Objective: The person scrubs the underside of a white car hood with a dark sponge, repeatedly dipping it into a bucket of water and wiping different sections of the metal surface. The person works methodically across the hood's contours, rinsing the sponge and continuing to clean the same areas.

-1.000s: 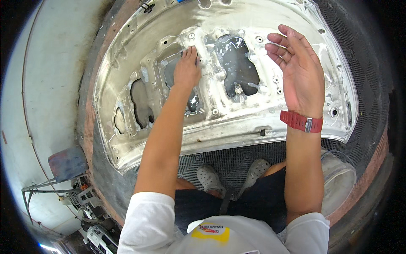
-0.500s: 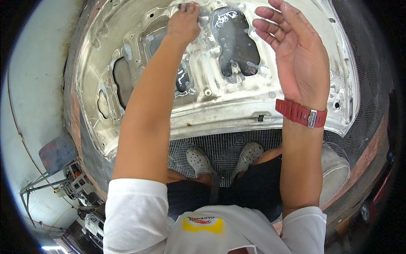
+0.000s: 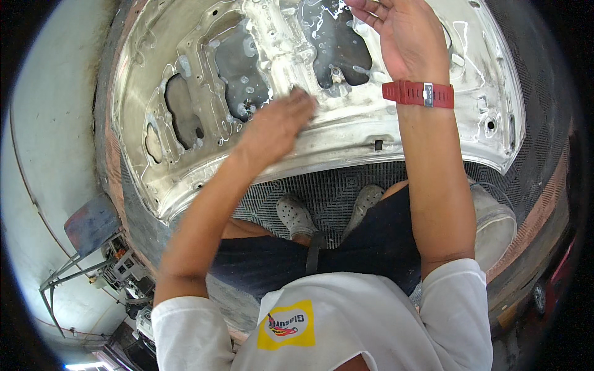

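Observation:
A wet, bare-metal car hood (image 3: 346,139) lies with its ribbed, cut-out inner side up, filmed with water and suds. My left hand (image 3: 278,127) is on its near middle part, between the cut-outs and the front edge. Motion blurs this hand; its fingers are closed and bent down to the metal, with a dark bit showing at the tips that I cannot identify. Held above the right side of the hood, my right hand (image 3: 411,43) is open and empty, palm turned inward and fingers loosely bent. A red watch strap (image 3: 411,94) circles that wrist.
A ribbed dark mat (image 3: 346,176) lies under the hood and my clogs (image 3: 294,213). By my right knee stands a pale bucket (image 3: 495,226). At left, a metal stand (image 3: 74,269) and machine parts (image 3: 127,272) stand near the wall (image 3: 49,123).
My left hand has come back toward me across the hood, from its far ribs to near its front edge. My right hand has shifted farther away and slightly left, staying open.

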{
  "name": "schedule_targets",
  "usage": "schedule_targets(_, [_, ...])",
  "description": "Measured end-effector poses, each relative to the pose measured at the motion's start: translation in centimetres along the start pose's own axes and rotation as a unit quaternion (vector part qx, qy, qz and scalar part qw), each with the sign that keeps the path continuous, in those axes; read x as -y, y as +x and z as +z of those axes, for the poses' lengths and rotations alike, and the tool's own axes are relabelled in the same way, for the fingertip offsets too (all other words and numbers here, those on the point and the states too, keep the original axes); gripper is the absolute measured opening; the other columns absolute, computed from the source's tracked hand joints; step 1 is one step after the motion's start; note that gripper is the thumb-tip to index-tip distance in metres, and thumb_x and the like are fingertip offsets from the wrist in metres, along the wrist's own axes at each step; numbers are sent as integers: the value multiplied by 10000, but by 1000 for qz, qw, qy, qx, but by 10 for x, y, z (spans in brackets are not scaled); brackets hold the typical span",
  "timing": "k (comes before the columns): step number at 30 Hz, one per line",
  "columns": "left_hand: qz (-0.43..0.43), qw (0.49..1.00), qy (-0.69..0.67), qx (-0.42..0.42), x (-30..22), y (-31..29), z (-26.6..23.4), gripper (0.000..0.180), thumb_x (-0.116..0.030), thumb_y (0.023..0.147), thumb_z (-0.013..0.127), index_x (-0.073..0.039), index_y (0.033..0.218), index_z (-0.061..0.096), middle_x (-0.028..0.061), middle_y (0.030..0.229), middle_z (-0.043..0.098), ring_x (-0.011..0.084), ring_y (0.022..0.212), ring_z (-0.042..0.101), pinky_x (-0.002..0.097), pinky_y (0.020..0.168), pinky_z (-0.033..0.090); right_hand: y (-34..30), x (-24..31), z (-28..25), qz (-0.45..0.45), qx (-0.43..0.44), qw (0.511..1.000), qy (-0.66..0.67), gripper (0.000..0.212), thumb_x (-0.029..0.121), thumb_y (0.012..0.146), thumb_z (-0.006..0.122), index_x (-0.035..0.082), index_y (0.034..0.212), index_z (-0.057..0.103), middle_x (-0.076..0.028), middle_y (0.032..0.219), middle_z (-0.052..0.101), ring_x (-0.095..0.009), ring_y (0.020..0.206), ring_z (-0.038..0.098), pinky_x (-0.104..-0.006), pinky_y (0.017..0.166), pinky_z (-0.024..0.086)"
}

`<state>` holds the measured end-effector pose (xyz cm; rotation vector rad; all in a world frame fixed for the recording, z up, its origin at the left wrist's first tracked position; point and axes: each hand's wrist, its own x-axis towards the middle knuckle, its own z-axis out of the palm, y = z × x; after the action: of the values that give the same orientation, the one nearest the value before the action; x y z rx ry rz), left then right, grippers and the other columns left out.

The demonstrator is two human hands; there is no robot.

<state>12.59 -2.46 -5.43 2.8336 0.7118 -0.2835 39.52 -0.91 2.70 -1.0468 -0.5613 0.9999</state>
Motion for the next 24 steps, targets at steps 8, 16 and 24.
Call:
schedule_targets(8, [-18,1000,-20,-10,-31,-5,15,612,23,892,549,23,1504,561,194,1571,578,351,1473,534,465,1186,448,7,0,-10,65,-28,991,114,214,132,1027,681,-26,1172,697,-142,1046,738,-244,955,725,-341,869,574])
schedule_targets(16, [-137,986,53,-77,-42,18,34,654,17,853,549,67,1505,534,264,1578,545,397,1473,531,500,1152,463,3,16,-31,42,-68,992,97,279,138,1063,643,-62,1256,670,-178,1112,726,-258,1009,719,-369,918,589])
schedule_targets(24, [-198,942,-214,-164,-130,113,27,593,-73,952,558,123,1507,493,313,1577,518,422,1485,499,490,1195,404,-11,37,-5,63,-76,990,105,248,156,1053,653,-32,1211,690,-150,1100,733,-242,993,708,-364,938,570])
